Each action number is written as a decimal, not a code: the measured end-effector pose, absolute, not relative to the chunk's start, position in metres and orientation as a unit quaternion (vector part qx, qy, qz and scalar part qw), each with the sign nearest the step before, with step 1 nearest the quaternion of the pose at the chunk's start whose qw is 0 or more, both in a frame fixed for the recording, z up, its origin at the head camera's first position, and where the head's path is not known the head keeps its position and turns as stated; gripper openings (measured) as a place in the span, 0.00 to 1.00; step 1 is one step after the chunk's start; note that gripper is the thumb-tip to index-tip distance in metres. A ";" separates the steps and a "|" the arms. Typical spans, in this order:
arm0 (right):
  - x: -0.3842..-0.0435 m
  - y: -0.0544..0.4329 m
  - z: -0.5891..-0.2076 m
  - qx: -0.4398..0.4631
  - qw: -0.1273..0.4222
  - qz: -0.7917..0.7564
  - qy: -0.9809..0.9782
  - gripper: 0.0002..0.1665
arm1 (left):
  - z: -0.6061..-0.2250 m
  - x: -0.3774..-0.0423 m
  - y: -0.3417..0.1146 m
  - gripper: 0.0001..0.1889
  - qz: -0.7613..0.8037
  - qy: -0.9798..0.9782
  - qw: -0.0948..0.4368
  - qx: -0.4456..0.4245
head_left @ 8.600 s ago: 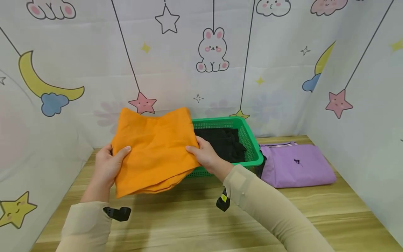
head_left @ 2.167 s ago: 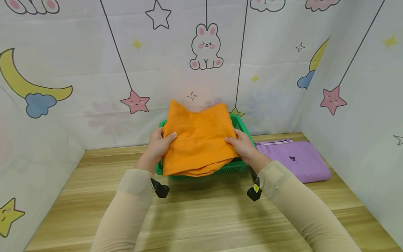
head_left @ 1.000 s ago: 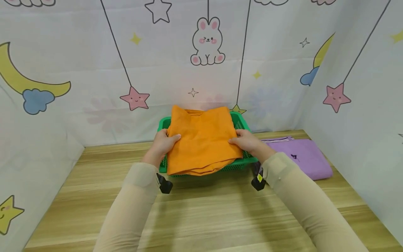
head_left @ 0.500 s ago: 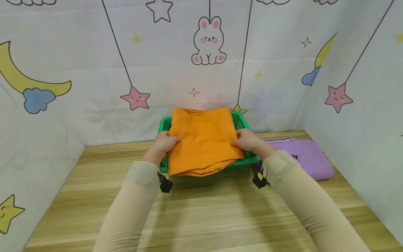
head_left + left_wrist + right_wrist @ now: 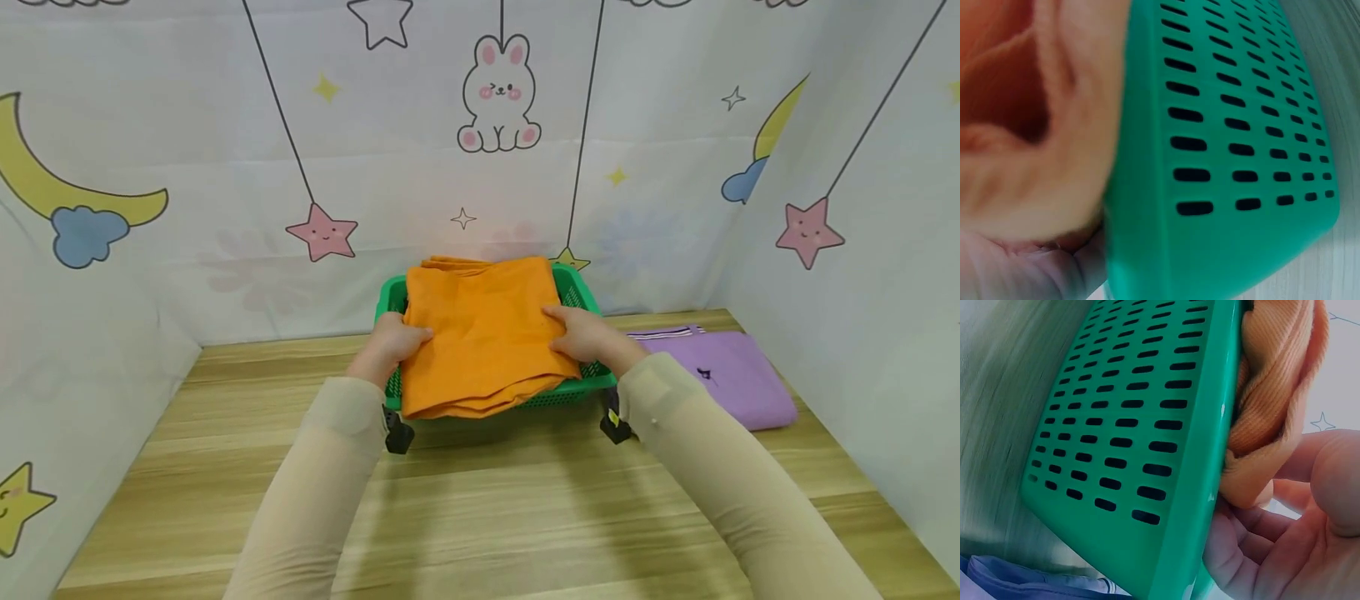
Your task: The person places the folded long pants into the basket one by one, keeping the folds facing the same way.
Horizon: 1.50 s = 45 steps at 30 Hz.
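Observation:
A folded orange cloth lies across the green plastic basket, its front edge hanging over the near rim. My left hand grips the left edge of the cloth, thumb on top and the other fingers hidden beneath. At the opposite edge, my right hand has its thumb and a finger on the cloth. In the right wrist view, the other fingers of the right hand curl under the cloth's fold, close to the basket rim. The left wrist view shows the cloth blurred against the basket's slotted wall.
A folded purple garment with a dark drawstring lies right of the basket on the wooden table. Behind stands a white curtain with printed stars and a rabbit. White side walls close in the table left and right.
Both hands have carried the orange cloth from the left over the basket and lowered it, covering the black cloth inside. Just now its back top edge has sunk and a right finger shifted onto it.

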State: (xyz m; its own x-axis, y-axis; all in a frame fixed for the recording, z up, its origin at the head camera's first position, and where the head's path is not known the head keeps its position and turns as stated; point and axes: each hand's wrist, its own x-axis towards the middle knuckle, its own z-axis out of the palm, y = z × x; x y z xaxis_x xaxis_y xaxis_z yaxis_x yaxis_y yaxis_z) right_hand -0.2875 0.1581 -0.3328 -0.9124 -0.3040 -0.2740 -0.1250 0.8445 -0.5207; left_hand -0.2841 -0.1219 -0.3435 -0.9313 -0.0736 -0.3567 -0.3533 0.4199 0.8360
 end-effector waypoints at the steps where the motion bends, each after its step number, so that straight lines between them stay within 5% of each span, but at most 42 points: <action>1: -0.288 0.158 -0.333 -0.111 0.181 -0.252 0.944 0.38 | -0.343 -0.284 -0.122 0.31 0.520 0.833 0.134 -0.130; 22: -0.292 0.151 -0.333 -0.104 0.204 -0.160 0.960 0.35 | -0.341 -0.288 -0.120 0.30 0.423 0.887 0.137 -0.122; 35: -0.294 0.149 -0.336 -0.102 0.218 -0.141 0.960 0.34 | -0.346 -0.286 -0.118 0.48 0.382 0.917 0.092 -0.067; 45: -0.294 0.148 -0.337 -0.100 0.221 -0.136 0.961 0.33 | -0.345 -0.287 -0.115 0.33 0.285 0.952 0.115 -0.011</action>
